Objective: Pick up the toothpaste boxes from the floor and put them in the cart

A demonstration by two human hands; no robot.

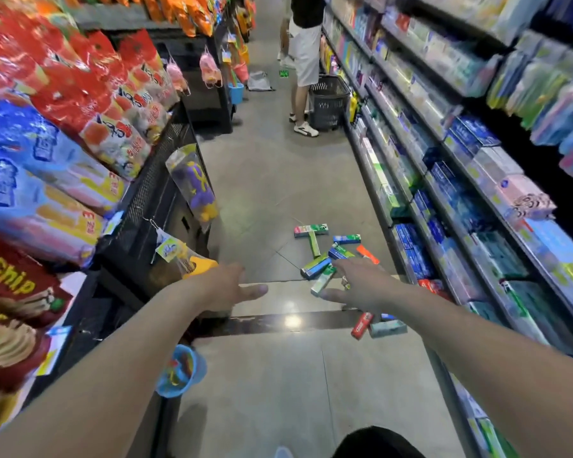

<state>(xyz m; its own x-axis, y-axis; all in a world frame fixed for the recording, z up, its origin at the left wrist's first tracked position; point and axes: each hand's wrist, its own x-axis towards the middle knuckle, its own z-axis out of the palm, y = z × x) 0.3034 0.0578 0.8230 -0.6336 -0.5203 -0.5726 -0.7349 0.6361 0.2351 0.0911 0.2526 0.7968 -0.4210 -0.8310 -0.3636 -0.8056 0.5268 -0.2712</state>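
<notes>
Several toothpaste boxes [325, 251] lie scattered on the aisle floor near the right shelving, mostly green and blue, with an orange one [367, 253] among them. A red box [362, 325] and a pale teal box [387, 328] lie closer to me. My right hand [361, 285] stretches out over the pile, fingers apart, holding nothing. My left hand [227, 285] is extended beside it, open and empty, left of the boxes. A dark wheeled shopping basket [328, 102] stands farther down the aisle by the right shelves.
Snack bags fill the left racks [80, 104], with hanging toys and a small blue bucket [179, 371] at their edge. Toothpaste shelves [460, 193] line the right side. A person in white shorts [306, 54] stands beside the basket. A bag lies on the floor beyond.
</notes>
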